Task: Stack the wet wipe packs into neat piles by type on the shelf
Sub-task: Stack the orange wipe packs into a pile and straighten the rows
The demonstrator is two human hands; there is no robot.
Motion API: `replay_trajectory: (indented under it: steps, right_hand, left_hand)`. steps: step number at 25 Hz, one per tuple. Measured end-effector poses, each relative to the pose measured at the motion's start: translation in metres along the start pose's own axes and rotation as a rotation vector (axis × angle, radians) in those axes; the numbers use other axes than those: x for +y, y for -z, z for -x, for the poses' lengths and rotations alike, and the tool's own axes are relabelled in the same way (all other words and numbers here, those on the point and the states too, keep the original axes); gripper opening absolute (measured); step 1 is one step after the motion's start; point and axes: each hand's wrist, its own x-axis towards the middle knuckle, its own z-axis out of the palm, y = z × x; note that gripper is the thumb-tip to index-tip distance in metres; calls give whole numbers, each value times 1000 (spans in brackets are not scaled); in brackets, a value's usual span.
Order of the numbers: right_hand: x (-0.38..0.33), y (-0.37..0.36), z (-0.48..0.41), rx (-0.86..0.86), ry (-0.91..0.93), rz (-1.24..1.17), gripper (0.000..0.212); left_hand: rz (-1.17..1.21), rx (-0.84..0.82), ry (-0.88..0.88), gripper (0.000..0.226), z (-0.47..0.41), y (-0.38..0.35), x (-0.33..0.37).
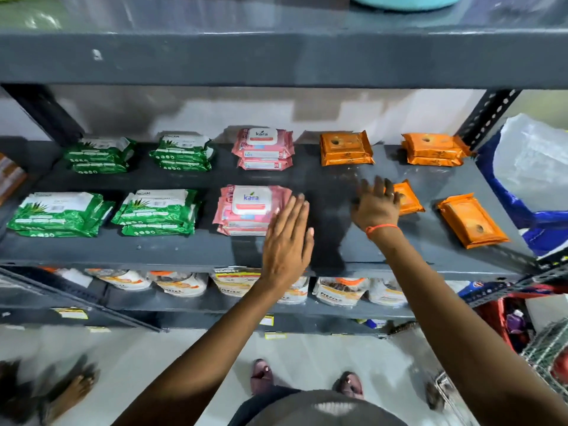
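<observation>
On the grey shelf point(322, 250) lie several piles of wet wipe packs. Green packs form piles at the back left point(100, 155), point(183, 152) and front left point(60, 214), point(156, 212). Pink packs are piled at the back middle point(262, 148) and front middle point(246, 210). Orange piles stand at the back right point(345, 148), point(433, 149). A single orange pack point(410, 198) lies partly under my right hand point(376, 204), whose fingers are spread above it. Another orange pack point(471, 221) lies askew at the front right. My left hand point(287, 241) is flat and empty beside the front pink pile.
A lower shelf holds several pouches point(338, 290). A white and blue plastic bag point(534, 179) hangs past the shelf's right post. A wire basket point(547, 355) stands at the lower right. Another person's foot point(73, 392) is on the floor at the left.
</observation>
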Motion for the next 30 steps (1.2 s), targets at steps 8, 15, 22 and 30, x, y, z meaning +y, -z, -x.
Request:
replay_trajectory:
  steps: [8, 15, 22, 30]
  right_hand:
    - [63, 25, 10, -185, 139, 216, 47]
    - [62, 27, -5, -347, 467, 355, 71]
    - [64, 20, -15, -245, 381, 279, 88]
    - [58, 29, -7, -99, 412, 335, 63]
  left_hand:
    - [-219, -363, 133, 81, 22, -50, 42]
    - [-296, -387, 147, 79, 22, -49, 44]
    - [-275, -380, 158, 79, 22, -50, 44]
    - [-276, -365, 158, 79, 23, -52, 41]
